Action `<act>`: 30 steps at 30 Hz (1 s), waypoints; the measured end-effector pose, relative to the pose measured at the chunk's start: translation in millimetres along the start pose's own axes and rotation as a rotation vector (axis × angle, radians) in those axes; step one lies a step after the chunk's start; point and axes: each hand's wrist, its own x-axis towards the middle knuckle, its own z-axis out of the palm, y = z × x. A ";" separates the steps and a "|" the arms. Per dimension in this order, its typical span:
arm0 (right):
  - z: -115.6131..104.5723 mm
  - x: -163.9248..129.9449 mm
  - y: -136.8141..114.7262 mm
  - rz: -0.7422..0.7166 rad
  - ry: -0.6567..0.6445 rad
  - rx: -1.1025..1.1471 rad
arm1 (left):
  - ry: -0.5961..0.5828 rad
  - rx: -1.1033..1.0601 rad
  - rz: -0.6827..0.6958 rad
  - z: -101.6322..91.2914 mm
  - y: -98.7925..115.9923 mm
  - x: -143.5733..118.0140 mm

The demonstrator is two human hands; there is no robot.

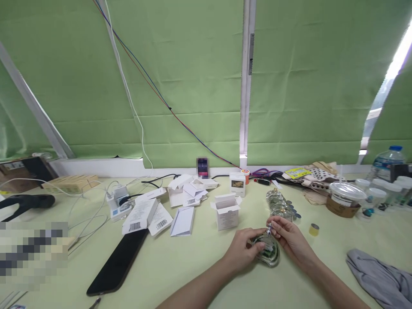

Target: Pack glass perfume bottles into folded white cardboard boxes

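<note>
Your left hand (242,248) clamps the glass bottle (269,254) low on the bench (193,266); your right hand (289,238) pinches its spray top (269,226). A loose grip could let the bottle roll into the row of bottles (278,204) behind. Count: one held bottle, one yellow cap (313,229), two open boxes (227,210)

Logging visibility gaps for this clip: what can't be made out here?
Head view only:
- Glass bottle: partly covered by the left hand and right hand; contents unclear.
- Small item at the bottle's top: too small to identify.
- Lower-left table area: pixelated.
- Grey cloth: cut off by the right edge.
</note>
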 end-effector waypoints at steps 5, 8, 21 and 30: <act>-1.2 -0.1 -0.2 0.026 0.013 -0.002 | 0.004 -0.033 -0.010 1.1 1.8 0.6; -1.9 0.6 0.5 0.021 0.012 -0.013 | -0.003 -0.040 -0.036 1.2 2.9 1.2; 0.5 -2.3 -6.6 -0.025 0.012 -0.164 | 0.005 -0.013 -0.012 1.2 3.6 -0.3; 2.7 -4.5 -12.5 -0.211 -0.008 -0.458 | -0.017 -0.106 -0.009 -0.1 0.1 -0.8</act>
